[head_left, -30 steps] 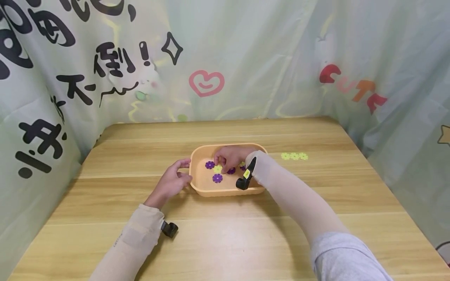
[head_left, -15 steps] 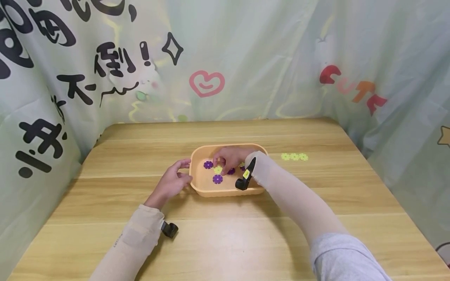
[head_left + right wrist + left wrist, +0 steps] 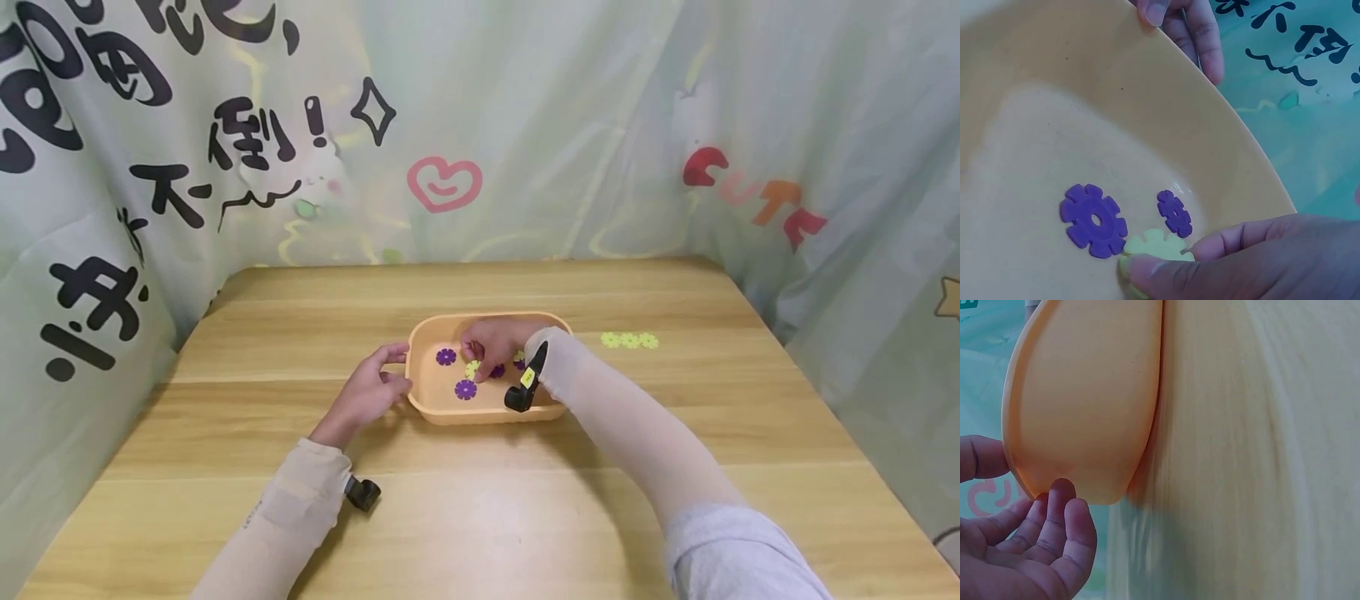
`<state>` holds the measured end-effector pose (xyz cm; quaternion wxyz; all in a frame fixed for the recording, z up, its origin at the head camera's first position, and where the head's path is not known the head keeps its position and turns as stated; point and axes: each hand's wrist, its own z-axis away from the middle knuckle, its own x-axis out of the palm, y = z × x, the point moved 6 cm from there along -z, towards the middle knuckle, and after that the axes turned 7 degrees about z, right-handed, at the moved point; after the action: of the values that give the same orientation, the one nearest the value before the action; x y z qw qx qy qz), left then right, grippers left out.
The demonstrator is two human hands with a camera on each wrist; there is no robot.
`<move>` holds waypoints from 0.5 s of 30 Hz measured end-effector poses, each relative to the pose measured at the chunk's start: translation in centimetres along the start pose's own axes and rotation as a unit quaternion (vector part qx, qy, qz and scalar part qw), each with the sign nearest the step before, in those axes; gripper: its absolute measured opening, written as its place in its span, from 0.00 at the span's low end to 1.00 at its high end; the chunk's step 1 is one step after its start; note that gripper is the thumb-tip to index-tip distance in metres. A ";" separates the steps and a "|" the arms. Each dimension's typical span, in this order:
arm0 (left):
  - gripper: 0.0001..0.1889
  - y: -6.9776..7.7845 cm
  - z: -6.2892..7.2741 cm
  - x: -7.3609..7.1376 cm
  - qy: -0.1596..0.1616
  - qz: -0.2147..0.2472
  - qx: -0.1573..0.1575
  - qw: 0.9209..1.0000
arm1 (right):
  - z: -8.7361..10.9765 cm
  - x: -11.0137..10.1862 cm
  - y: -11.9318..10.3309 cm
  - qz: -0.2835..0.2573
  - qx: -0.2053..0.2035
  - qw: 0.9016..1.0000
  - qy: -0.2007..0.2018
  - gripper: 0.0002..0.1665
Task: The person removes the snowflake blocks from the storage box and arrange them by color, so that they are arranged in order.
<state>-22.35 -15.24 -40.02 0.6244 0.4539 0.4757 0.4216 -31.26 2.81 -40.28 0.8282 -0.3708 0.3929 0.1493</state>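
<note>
An orange plastic basin stands on the table with several flower-shaped plastic discs inside. My left hand holds its left end; in the left wrist view the fingers lie against the outer wall, and the right wrist view shows the thumb over the rim. Down inside the basin is my right hand, pinching a yellow flower-shaped disc between thumb and forefinger. Close by on the basin floor lie two purple discs. More discs are partly hidden beneath the right hand and wrist.
Right of the basin, three yellow flower-shaped discs lie in a row on the wooden table. A printed curtain hangs behind the table and along its sides.
My right hand and the pinched yellow disc have shifted slightly right within the basin. The left hand keeps its hold on the end. The head view has tilted a little.
</note>
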 end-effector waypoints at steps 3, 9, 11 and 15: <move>0.33 0.0 0.0 0.1 0.002 0.001 0.001 1.000 | 0.3 -0.1 -0.1 0.022 0.003 1.000 0.007 0.13; 0.33 -0.3 0.0 0.1 0.003 -0.003 -0.003 1.000 | 0.7 -0.2 0.1 0.043 -0.002 0.999 0.007 0.10; 0.33 -0.3 0.0 0.1 0.002 -0.003 -0.005 1.000 | 0.7 -0.3 0.3 0.051 -0.007 0.999 0.009 0.11; 0.34 -0.3 -0.1 0.0 0.002 -0.003 -0.006 1.000 | 1.0 -0.7 0.4 0.063 -0.019 0.998 0.024 0.10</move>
<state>-22.43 -15.26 -40.28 0.6273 0.4482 0.4757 0.4236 -31.39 3.81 -39.49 0.8001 -0.3649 0.4325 0.1993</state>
